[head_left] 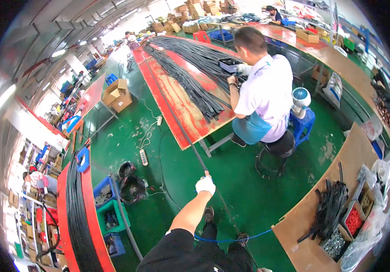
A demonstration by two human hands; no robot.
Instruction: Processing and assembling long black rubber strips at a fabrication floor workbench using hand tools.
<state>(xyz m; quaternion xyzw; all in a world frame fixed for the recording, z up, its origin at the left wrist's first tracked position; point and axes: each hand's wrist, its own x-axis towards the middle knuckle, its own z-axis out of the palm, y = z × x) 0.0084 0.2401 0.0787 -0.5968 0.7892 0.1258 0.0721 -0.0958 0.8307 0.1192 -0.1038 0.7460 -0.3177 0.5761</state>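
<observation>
gloved hand grips a long dark strip off the table's edge

a long dark strip (196, 154) runs down the near side of a red-topped table (204, 127) and out over the green floor (231, 181), where the left hand (205, 185), in a white glove, appears closed around it. a thin line continues toward the lower edge, perhaps the same strip; there the right hand (264, 270) barely shows, its grip impossible to tell.

the strip looks light and slim, likely bendy over its length, perhaps smooth under cotton, and hardly fragile. a hold near the overhanging part seems best, with a second further along against sagging.

beside it on the table lie bundles of black strips (190, 93). a co-worker (274, 84) sits there on a black stool (280, 146), hands at a dark tray (229, 63). at right, a brown table (304, 245) bears a black heap (328, 211) and red parts (353, 220).
</observation>
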